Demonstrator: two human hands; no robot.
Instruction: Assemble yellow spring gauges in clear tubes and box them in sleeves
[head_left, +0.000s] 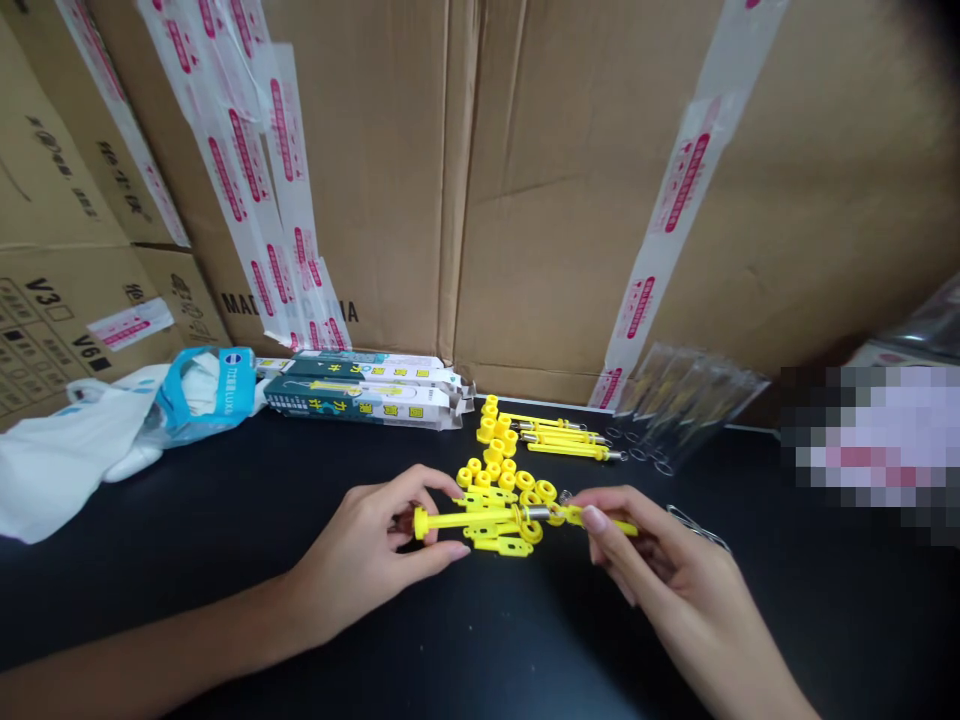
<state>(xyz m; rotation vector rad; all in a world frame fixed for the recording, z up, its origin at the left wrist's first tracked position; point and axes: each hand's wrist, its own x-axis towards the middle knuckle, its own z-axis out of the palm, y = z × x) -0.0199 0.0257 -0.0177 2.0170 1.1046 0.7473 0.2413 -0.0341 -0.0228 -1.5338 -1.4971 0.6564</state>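
In my left hand, the fingers curl around the capped end of a yellow spring scale rod. The rod lies level, pointing right, with a short metal spring at its far end. Between thumb and fingertips, my right hand pinches a flat yellow tab at the spring's end; a small wire loop shows by the fingertips. Whether tab and spring are hooked together I cannot tell. Beneath the rod lie several flat yellow tabs. Several yellow rings and small yellow caps are heaped just behind.
Several yellow rods with springs lie behind the caps. Clear plastic tubes with wire rings stand at the back right; wire hooks lie behind my right hand. Printed boxes and a blue-white tissue pack sit left, before a cardboard wall.
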